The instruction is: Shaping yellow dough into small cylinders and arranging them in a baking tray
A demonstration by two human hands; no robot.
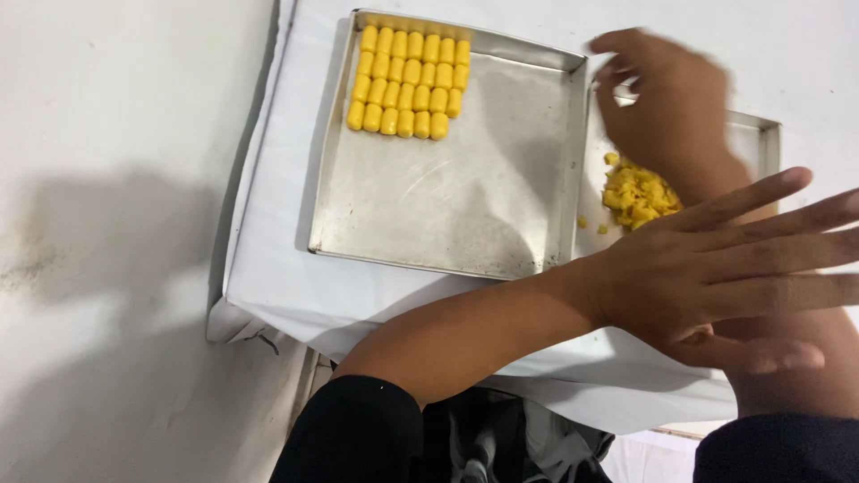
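Hovering flat with its fingers spread wide and straight, the left hand (716, 268) holds nothing. Its forearm crosses in front of the near right corner of the large square steel tray (447, 206). The right hand (671, 103) is just beyond that tray's right rim, fingers curled loosely downward. It is blurred, so I cannot tell whether it pinches anything.

Just below the right hand, and right of the large tray's right rim, lies a crumbly heap of yellow dough (637, 195). The heap sits in a second, smaller steel tray (761, 134) that butts against the large one. A few loose yellow crumbs (591, 224) lie between the heap and the shared rim. The heap is close under the right hand and just beyond the left hand's fingers, touching neither as far as I can see.

Inside the large tray, at its far left corner, small yellow oblong pieces (410, 82) stand packed in neat rows, well away from both hands. They cover only that corner, and the rest of the tray floor is bare metal. Judging by that, the shaping and lining-up is at an early stage, with a fair heap of dough not yet formed.

Both trays rest on a white cloth-covered table (286, 268).
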